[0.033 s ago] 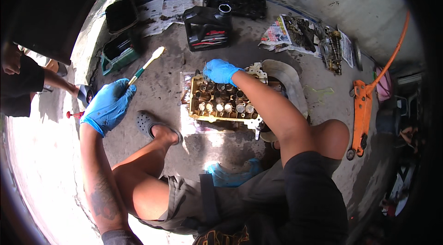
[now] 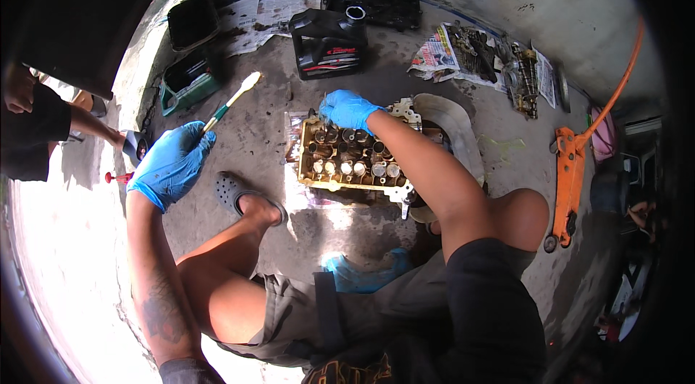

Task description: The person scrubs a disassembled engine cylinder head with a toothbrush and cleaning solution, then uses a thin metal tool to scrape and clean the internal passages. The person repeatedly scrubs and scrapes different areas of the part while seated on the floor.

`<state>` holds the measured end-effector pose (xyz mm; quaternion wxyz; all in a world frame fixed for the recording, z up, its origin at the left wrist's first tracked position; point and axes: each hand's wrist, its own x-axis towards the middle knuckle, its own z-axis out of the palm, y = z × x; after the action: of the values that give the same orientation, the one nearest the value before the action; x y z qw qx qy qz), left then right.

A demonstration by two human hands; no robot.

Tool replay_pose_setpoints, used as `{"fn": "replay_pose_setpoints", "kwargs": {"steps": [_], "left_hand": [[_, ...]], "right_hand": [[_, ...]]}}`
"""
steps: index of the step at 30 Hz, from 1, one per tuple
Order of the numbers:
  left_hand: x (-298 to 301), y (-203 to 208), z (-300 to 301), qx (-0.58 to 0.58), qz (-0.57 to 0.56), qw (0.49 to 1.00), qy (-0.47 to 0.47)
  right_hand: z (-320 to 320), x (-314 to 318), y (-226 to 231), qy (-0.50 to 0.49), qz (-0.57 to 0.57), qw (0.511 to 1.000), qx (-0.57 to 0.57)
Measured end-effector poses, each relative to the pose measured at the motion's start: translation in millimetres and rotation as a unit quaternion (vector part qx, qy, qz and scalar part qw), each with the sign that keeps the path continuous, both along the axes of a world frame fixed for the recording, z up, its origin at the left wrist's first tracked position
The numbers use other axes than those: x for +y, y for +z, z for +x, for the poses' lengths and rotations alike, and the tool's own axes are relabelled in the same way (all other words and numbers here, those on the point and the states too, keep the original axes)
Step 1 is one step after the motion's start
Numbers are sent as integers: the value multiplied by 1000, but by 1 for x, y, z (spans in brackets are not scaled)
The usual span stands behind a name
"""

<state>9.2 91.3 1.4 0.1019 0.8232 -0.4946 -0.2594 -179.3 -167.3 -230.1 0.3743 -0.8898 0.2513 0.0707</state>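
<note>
My left hand (image 2: 172, 167), in a blue glove, is closed round the green-and-white handle of a slim brush (image 2: 236, 99). The brush's pale tip points up and away from me. A gold-coloured engine cylinder head (image 2: 347, 186) lies on the ground before me, its round wells dark with oil. At its far left edge is my right hand (image 2: 350, 110), also gloved in blue, fingers curled down and together. Whatever those fingers pinch is hidden or too small to name. A red-knobbed thing (image 2: 116, 178) shows beside my left wrist; whether I hold it is unclear.
A black oil jug (image 2: 327, 47) stands beyond the cylinder head, near a cut-open green container (image 2: 190, 87). Oily metal parts (image 2: 523, 83) lie on newspaper by the wall. An orange floor jack (image 2: 568, 185) is at right. Another person's hand (image 2: 19, 91) appears far left.
</note>
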Motion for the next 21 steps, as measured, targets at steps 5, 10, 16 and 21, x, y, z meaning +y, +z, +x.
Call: {"fn": "replay_pose_setpoints", "kwargs": {"steps": [5,10,16,21], "left_hand": [[0,3,-2,-7,-6,1000,5],[-3,3,3,-22,4,1000,15],[-1,15,9,-42,-54,997,43],[2,13,8,-60,-59,995,53]], "right_hand": [[8,-5,-1,-87,120,982,-120],[18,16,51,-138,195,947,-215],[20,98,83,-170,-137,862,-457],[84,120,16,-225,92,875,-419]]}}
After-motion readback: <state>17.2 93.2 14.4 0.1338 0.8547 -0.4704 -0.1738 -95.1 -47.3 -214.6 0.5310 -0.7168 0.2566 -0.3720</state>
